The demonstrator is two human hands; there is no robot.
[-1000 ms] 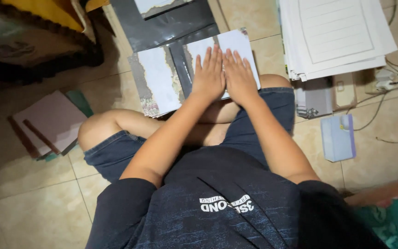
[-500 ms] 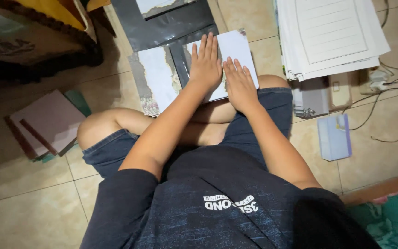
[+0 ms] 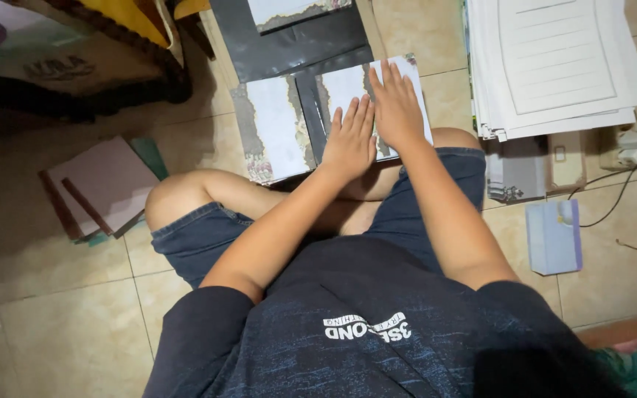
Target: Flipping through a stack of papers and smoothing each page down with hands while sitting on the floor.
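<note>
floor: beige glazed tiles [image 3: 60, 339] | furniture: dark wooden piece [image 3: 75, 96] upper left | light: dim, warm

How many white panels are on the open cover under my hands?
2. The left panel lies uncovered beside the dark spine; the right panel sits under the left hand and right hand.

place: home floor | cues: beige floor tiles [image 3: 60, 332]; paper stack [image 3: 554, 66]; wall-socket cables [image 3: 628, 199]
</note>
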